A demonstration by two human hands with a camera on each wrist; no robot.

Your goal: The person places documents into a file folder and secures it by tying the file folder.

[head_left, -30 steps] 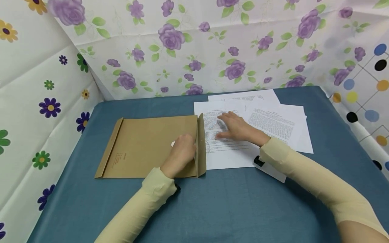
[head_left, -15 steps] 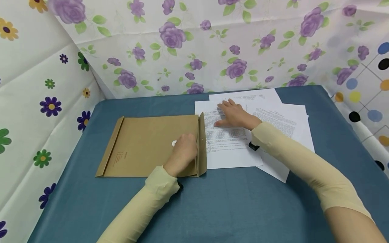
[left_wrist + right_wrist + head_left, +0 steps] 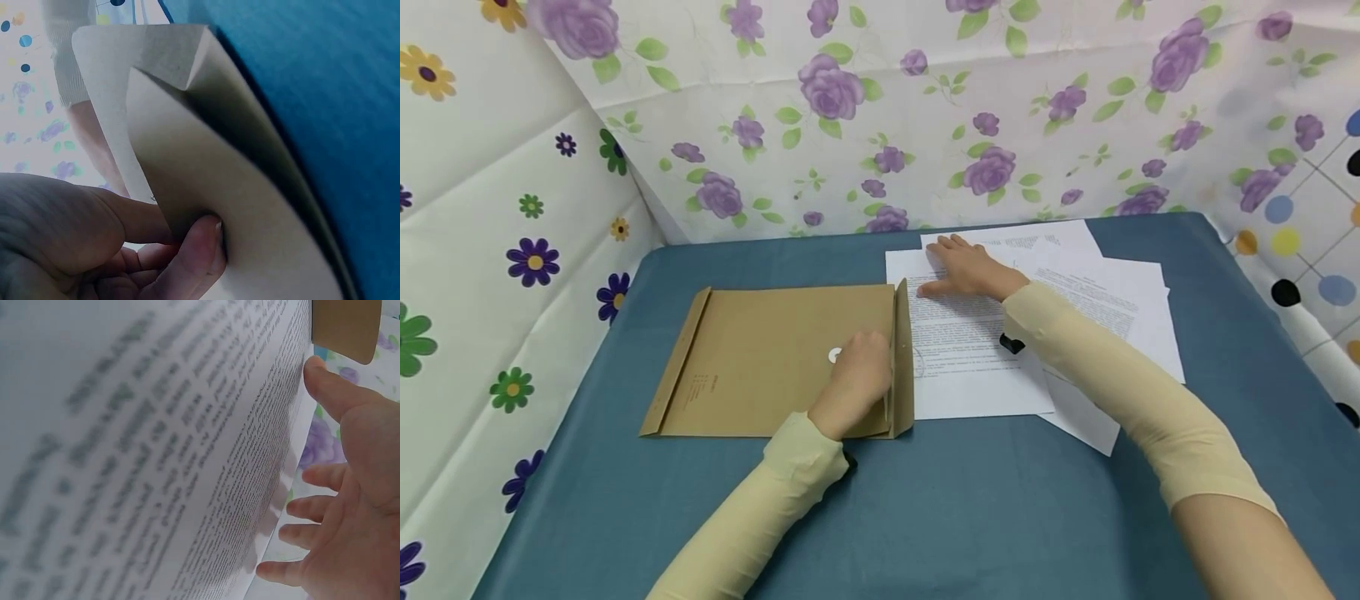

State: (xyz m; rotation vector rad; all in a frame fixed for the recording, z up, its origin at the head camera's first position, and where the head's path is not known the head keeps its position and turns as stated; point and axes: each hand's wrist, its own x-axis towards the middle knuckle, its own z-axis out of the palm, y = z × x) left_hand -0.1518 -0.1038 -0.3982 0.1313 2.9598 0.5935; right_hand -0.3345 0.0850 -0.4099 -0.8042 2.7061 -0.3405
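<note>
A brown paper envelope (image 3: 767,358) lies flat on the table, its flap (image 3: 905,375) raised along the right side. My left hand (image 3: 859,379) pinches the envelope's open edge between thumb and finger; in the left wrist view the mouth gapes beside that thumb (image 3: 199,247). Right of the envelope, printed sheets (image 3: 981,387) overlap in a loose spread. Over the upper part of the nearest sheet is my right hand (image 3: 967,271), fingers spread. In the right wrist view its fingers reach across the sheet's edge; whether they press on the paper cannot be told.
A blue cloth covers the table (image 3: 970,508). Behind it hangs a white curtain (image 3: 917,108) with purple flowers, and patterned sheets close off both sides. A white button (image 3: 834,355) sits on the envelope. A black wrist strap (image 3: 1011,343) shows under the right sleeve.
My right hand has moved up and to the left over the printed sheets, toward their far edge. The left hand keeps its pinch on the envelope, which lies almost where it was.
</note>
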